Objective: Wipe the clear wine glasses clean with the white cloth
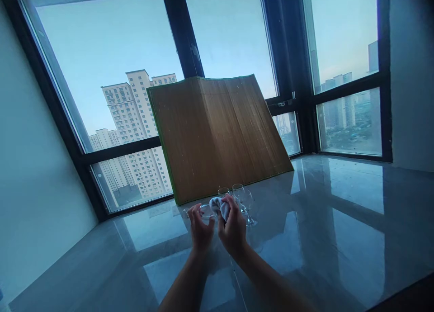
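A clear stemmed glass (206,211) lies sideways between my hands, its bowl toward the right. My left hand (201,228) is curled around it from the left. In my right hand (233,226) is a bunched, pale cloth (219,207), pressed at the rim end of the glass. Whether the cloth reaches inside the bowl I cannot tell. Just behind and right of my right hand stand several more stemmed glasses, among them one upright wine glass (249,203) and another (238,192); my hand partly hides the group.
A large brown board (220,135) with a green edge leans against the dark window frame (298,77) behind the glasses. The glossy floor (322,239) mirrors the windows. A pale wall (37,167) rises at the left, and tall buildings (132,108) show outside.
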`<state>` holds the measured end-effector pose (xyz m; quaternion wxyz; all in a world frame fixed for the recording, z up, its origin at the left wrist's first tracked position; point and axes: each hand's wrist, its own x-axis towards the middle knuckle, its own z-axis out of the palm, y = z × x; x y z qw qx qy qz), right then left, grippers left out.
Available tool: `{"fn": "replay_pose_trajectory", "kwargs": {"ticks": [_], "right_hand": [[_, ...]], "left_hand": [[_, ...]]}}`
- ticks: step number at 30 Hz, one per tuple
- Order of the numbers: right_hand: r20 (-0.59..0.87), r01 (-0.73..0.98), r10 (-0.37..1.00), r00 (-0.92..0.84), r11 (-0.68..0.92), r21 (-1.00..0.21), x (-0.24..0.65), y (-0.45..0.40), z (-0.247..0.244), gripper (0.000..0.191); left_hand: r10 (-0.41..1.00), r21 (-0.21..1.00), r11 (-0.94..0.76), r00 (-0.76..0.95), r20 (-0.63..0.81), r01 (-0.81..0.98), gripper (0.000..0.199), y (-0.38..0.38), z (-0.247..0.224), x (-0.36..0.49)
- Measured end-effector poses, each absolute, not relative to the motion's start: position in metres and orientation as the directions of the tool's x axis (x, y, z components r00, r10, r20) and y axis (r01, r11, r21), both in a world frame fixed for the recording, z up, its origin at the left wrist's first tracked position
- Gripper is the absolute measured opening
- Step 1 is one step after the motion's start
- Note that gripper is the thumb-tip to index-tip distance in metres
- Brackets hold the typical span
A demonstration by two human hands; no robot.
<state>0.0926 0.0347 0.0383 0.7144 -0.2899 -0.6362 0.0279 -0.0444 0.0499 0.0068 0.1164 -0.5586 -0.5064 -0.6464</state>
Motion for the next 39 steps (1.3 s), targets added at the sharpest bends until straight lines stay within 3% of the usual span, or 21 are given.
{"fn": "replay_pose_trajectory", "kwargs": {"ticks": [12,18,26,32,39], "right_hand": [[0.727,0.315,0.686,-0.021,0.695,-0.647,0.094,0.026,0.045,0.059],[0.606,0.346,0.788,-0.111,0.602,-0.720,0.096,0.025,0.050,0.053],[0.605,0.246,0.780,-0.162,0.626,-0.740,0.095,0.021,0.050,0.057],[0.566,0.149,0.762,-0.314,0.628,-0.764,0.093,0.021,0.050,0.081],[0.538,0.018,0.758,-0.368,0.585,-0.811,0.090,0.031,0.042,0.095]], "left_hand": [[0.416,0.548,-0.477,-0.373,0.829,0.687,0.048,0.052,0.005,-0.047],[0.391,0.463,-0.457,-0.297,0.871,0.759,0.050,0.056,0.001,-0.050],[0.270,0.321,-0.463,-0.213,0.939,0.826,0.046,0.062,-0.004,-0.060],[0.334,0.290,-0.505,-0.126,0.934,0.813,0.040,0.057,-0.006,-0.066],[0.348,0.307,-0.473,-0.145,0.926,0.826,0.038,0.057,-0.003,-0.064]]}}
